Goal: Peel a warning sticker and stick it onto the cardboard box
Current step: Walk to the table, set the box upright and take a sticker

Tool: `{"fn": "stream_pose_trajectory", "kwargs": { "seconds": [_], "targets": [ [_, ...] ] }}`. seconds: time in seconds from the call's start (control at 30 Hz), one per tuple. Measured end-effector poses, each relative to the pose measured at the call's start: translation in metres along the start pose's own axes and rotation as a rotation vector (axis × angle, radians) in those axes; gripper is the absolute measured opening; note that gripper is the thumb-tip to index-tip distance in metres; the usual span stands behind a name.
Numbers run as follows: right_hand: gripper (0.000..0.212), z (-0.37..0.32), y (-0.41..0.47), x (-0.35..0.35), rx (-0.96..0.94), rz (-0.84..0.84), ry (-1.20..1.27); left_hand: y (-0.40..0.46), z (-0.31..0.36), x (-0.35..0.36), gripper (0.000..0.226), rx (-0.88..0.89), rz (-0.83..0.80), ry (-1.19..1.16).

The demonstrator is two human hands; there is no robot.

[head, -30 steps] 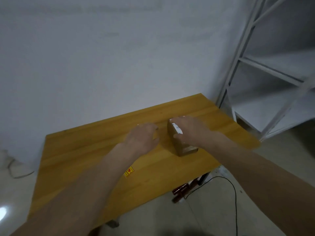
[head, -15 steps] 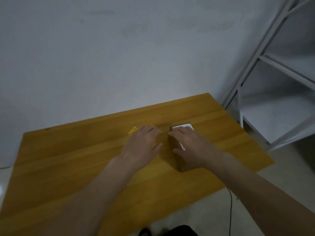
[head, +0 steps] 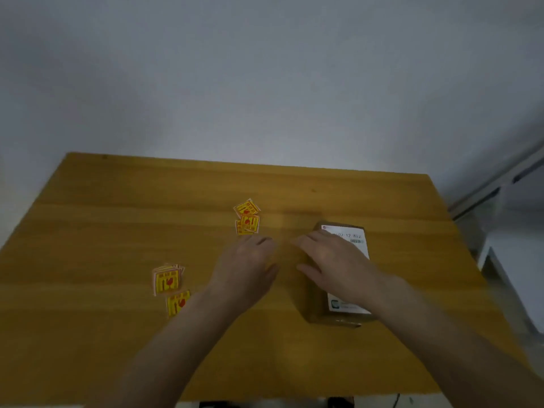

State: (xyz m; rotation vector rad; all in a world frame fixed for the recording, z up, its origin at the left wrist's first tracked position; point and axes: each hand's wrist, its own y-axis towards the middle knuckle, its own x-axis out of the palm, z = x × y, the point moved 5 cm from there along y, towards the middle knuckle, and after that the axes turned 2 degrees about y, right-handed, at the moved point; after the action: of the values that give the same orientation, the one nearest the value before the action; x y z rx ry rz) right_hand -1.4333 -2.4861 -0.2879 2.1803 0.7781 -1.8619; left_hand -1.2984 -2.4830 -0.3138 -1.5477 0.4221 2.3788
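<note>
A small brown cardboard box (head: 316,304) lies on the wooden table (head: 117,231), with a white shipping label (head: 351,237) on its top. My right hand (head: 332,266) rests flat on the box top, fingers spread, covering most of the label. My left hand (head: 247,266) lies palm down on the table just left of the box, holding nothing. A small pile of yellow and red warning stickers (head: 247,216) sits just beyond my left fingertips. A second pile of stickers (head: 167,279) lies to the left of my left forearm, and one more sticker (head: 176,303) sits right below it.
A grey wall rises behind the table. A white metal shelf frame (head: 506,184) stands at the right, close to the table's right edge. Dark objects show on the floor under the near edge.
The view has swung left and down, so the table now lies square and both sticker piles have come into sight. My hands stay by the box, the right one still on top.
</note>
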Motion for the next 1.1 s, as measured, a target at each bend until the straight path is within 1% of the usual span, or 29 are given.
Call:
{"fn": "stream_pose_trajectory", "kwargs": {
  "seconds": [0.13,0.33,0.4,0.47,0.57,0.67,0.77,0.87,1.0,1.1],
  "targets": [
    [0.037,0.027,0.014,0.042,-0.120,-0.060,-0.081,0.004,0.005,0.057,0.035,-0.166,0.016,-0.029],
    [0.046,0.036,0.028,0.086,-0.264,-0.010,-0.142,0.004,-0.016,0.113,0.034,-0.247,0.127,0.020],
    [0.049,0.033,0.029,0.097,-0.317,0.021,-0.178,0.000,-0.028,0.128,0.036,-0.283,0.160,0.041],
    [0.048,0.030,0.028,0.105,-0.370,0.066,-0.238,-0.006,-0.040,0.145,0.039,-0.313,0.156,0.040],
    [0.040,0.019,0.023,0.117,-0.433,0.137,-0.378,-0.022,-0.050,0.162,0.045,-0.313,0.167,0.008],
    [0.033,-0.002,0.006,0.127,-0.494,0.215,-0.468,-0.054,-0.050,0.167,0.038,-0.362,0.184,0.008],
    [0.031,-0.034,-0.009,0.134,-0.532,0.214,-0.430,-0.101,-0.049,0.158,0.035,-0.383,0.209,0.044],
    [0.037,-0.075,-0.008,0.159,-0.552,0.162,-0.340,-0.148,-0.058,0.147,0.035,-0.436,0.207,0.072],
    [0.044,-0.119,0.019,0.216,-0.465,0.021,-0.096,-0.202,-0.068,0.136,0.033,-0.550,0.166,0.104],
    [0.058,-0.139,0.045,0.239,-0.384,-0.024,-0.007,-0.237,-0.074,0.130,0.034,-0.596,0.164,0.099]
  ]
}}
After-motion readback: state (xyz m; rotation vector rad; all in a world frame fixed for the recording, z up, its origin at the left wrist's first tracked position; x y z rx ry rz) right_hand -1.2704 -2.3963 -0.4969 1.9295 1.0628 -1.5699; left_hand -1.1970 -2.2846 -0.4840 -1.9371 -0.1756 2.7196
